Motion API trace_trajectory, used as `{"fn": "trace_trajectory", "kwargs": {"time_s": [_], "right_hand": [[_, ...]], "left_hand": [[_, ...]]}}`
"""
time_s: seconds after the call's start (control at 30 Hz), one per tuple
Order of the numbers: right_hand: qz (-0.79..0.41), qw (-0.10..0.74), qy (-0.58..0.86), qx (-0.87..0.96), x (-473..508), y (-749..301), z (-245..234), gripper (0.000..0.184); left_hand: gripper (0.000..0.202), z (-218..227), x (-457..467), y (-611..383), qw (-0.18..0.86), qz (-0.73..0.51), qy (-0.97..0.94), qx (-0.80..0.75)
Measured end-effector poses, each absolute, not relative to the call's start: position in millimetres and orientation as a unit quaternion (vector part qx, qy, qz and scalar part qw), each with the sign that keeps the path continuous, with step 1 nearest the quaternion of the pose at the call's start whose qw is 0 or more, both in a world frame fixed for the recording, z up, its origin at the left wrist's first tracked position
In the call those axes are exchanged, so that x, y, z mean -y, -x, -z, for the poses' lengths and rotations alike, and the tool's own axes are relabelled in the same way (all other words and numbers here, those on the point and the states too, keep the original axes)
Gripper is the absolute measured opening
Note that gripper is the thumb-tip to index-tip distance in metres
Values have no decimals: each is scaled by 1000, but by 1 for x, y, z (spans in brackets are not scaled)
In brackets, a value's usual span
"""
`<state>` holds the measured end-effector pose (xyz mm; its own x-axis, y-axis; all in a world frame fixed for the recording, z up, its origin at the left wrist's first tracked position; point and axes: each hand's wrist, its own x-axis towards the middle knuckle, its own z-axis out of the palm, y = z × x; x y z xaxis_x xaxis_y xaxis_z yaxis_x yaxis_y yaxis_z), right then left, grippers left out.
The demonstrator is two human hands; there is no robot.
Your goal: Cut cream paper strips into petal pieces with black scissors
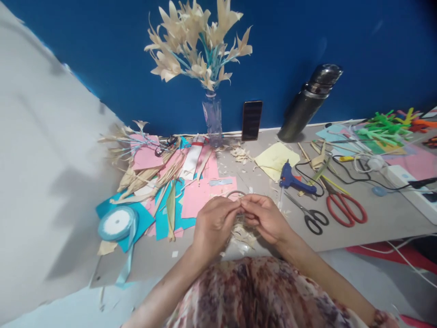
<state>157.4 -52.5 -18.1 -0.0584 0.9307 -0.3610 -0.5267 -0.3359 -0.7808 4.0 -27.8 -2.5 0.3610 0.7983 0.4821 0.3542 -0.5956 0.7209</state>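
My left hand (214,224) and my right hand (264,217) meet fingertip to fingertip over the near edge of the grey table (375,218). Both are pinched on a small pale thing between them, too small to name; a thin curved strip (235,193) arches just above the fingertips. Dried husk scraps (243,235) lie on the table under my hands. Pink paper (200,196) lies just beyond my left hand.
A vase (212,119) of husk flowers (200,43) stands at the blue wall, beside a phone (251,120) and a dark flask (309,102). Right of my hands lie a blue glue gun (293,179), black scissors (309,215) and red scissors (343,205). A blue ribbon roll (116,223) sits left.
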Motion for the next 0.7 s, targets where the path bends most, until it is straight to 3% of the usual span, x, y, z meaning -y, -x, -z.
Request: {"fn": "trace_trajectory", "kwargs": {"time_s": [0.17,0.37,0.5,0.7], "right_hand": [[-609,511,488,361,55,-162,18,22],[-410,450,562,561,58,-165,11,20],[-388,437,560,587,58,-165,9,17],[-382,414,548,618,60,-167,6,16]], "left_hand": [[9,1,30,-6,393,-403,-693,-450],[17,10,30,-5,325,-423,-737,-416],[14,7,31,-5,308,-423,-743,-418],[8,3,35,-4,370,-415,-682,-475]]}}
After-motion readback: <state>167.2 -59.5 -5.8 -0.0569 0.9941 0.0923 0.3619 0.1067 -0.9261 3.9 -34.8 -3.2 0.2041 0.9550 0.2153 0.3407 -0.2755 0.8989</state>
